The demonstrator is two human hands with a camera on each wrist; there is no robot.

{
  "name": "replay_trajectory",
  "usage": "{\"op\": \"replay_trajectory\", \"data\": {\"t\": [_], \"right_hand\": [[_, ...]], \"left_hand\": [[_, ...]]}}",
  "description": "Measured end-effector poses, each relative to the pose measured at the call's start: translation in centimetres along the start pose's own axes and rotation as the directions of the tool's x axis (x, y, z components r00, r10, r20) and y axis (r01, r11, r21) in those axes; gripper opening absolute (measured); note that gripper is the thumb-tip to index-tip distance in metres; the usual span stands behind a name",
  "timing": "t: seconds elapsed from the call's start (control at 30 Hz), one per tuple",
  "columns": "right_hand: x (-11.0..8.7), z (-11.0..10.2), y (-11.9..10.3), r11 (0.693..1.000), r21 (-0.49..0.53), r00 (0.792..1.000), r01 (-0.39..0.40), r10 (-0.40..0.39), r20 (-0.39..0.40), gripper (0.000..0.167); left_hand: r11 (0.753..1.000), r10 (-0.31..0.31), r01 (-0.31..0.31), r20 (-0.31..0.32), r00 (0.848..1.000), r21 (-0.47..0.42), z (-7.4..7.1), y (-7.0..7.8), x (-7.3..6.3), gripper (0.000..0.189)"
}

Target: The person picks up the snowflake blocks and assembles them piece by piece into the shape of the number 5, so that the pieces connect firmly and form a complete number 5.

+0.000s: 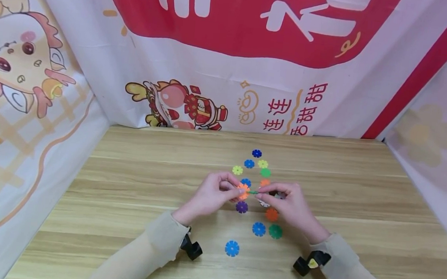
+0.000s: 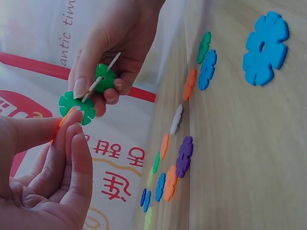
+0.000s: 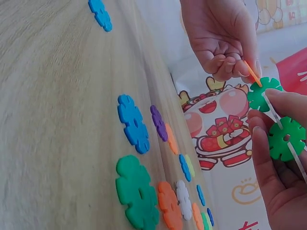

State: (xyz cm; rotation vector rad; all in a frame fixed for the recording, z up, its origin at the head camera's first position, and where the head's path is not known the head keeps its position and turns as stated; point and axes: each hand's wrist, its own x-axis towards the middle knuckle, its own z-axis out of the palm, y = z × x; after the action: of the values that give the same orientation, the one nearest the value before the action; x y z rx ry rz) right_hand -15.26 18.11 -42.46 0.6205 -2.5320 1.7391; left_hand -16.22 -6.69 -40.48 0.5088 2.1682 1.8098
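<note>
Above the wooden table my left hand pinches an orange snowflake disc between thumb and fingers. Facing it, my right hand grips a small chain of slotted discs. In that chain a green disc lies nearest the left hand, and another green disc sits further into the right hand. White discs, seen edge-on, are slotted crosswise with the green ones. The orange disc meets the rim of the nearer green one; how deep their slots engage, I cannot tell.
Loose discs lie on the table below and beyond the hands, among them a purple disc, a blue disc, a green disc and an orange disc. Printed cloth hangs behind the table.
</note>
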Motion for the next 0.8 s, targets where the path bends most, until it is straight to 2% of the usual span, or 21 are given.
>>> {"op": "replay_trajectory", "data": {"t": [0.2,0.37,0.5,0.6,0.8], "right_hand": [[0.0,0.17,0.0,1.0,-0.009,1.0,-0.008,0.008,-0.013,0.005],[-0.08,0.15,-0.08,1.0,-0.016,1.0,-0.027,0.027,-0.008,0.006],[0.03,-0.02,-0.12,1.0,-0.004,1.0,-0.02,0.02,-0.006,0.014],[0.23,-0.23,-0.28,1.0,0.012,1.0,-0.016,0.016,0.014,0.02],[0.43,-0.35,-0.47,0.999,0.026,0.997,-0.046,0.044,0.068,0.02]], "left_hand": [[1.0,0.027,-0.027,-0.021,0.999,-0.007,0.28,-0.24,0.07,0.006],[1.0,0.018,-0.018,-0.023,1.0,-0.01,0.29,-0.36,0.1,0.006],[1.0,-0.004,0.004,-0.017,1.0,-0.021,0.23,-0.34,0.15,0.008],[1.0,-0.014,0.014,-0.021,1.0,-0.011,0.18,-0.39,0.31,0.01],[0.999,-0.001,0.003,-0.036,0.999,0.039,0.04,-0.16,0.55,0.015]]}}
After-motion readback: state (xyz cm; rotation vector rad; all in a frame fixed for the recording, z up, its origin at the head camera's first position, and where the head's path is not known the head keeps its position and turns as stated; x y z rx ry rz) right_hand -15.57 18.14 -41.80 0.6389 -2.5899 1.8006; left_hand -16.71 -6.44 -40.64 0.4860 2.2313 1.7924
